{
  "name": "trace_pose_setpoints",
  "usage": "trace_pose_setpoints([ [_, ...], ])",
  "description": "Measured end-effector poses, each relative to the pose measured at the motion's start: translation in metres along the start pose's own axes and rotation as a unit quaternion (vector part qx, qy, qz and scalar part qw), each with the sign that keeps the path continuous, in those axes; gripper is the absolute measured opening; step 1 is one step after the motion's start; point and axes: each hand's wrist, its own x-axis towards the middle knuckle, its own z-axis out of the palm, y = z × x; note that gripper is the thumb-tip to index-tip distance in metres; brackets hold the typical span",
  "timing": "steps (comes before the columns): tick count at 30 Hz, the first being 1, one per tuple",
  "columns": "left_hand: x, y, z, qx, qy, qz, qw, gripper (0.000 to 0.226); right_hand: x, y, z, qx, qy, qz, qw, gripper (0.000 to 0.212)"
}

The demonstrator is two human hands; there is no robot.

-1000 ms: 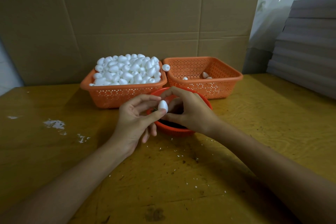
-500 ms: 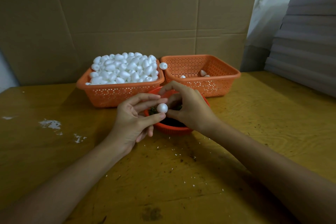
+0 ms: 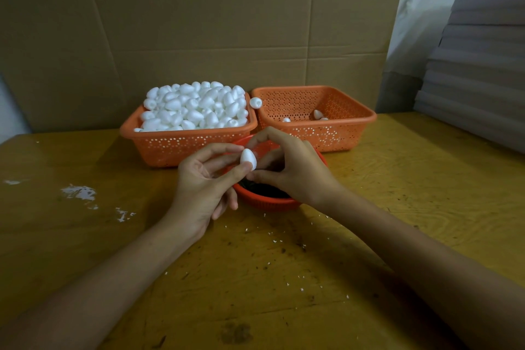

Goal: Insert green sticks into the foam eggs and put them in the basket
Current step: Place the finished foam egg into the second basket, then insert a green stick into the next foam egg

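Foam egg [image 3: 248,158], white, narrow end down, pinched by the left hand [image 3: 203,179]; right hand [image 3: 295,170] grip unclear.

A yellow wooden table [image 3: 397,179] fills the lower half of the frame. Just above centre, a left orange basket [image 3: 181,133] and a right orange basket [image 3: 355,122] stand side by side, touching. Just below them sits a round red basket [image 3: 270,203]. White smears [image 3: 78,192] mark the left; white flecks [image 3: 274,241] scatter at lower centre
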Motion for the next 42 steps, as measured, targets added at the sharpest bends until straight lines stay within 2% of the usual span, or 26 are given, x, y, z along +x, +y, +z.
trace_pose_setpoints([
  [9,0.0,0.002,0.001,0.002,0.012,-0.004,1.0,0.027,0.0,0.001,0.0,-0.003,0.019,-0.003,1.0,0.044],
  [13,-0.001,0.001,0.0,0.017,-0.002,0.001,1.0,0.034,0.001,0.003,-0.003,0.072,-0.004,0.026,0.997,0.038],
  [18,-0.001,-0.001,0.0,0.041,-0.014,0.016,0.999,0.037,0.004,0.004,-0.01,0.191,-0.054,0.073,0.977,0.038],
  [26,-0.001,-0.001,0.001,0.045,-0.018,0.028,0.998,0.046,0.005,0.004,-0.014,0.219,-0.049,0.085,0.971,0.035],
  [28,-0.002,0.0,0.002,0.051,-0.04,0.038,0.997,0.051,0.007,0.005,-0.022,0.21,-0.016,0.08,0.974,0.029],
  [31,-0.005,0.001,0.004,0.082,-0.083,0.072,0.991,0.053,0.012,0.014,-0.043,0.215,0.082,0.103,0.968,0.029],
  [33,-0.007,0.001,0.006,0.133,-0.098,0.098,0.981,0.044,0.013,0.027,-0.058,0.198,0.157,0.132,0.959,0.027],
  [36,-0.009,-0.001,0.007,0.189,-0.108,0.125,0.968,0.017,0.009,0.051,-0.073,0.178,0.238,0.183,0.937,0.019],
  [38,-0.01,-0.002,0.007,0.207,-0.113,0.135,0.962,0.007,0.006,0.064,-0.08,0.165,0.268,0.211,0.925,0.014],
  [42,-0.011,-0.001,0.009,0.216,-0.12,0.14,0.959,0.015,0.008,0.077,-0.089,0.154,0.296,0.23,0.914,0.018],
])
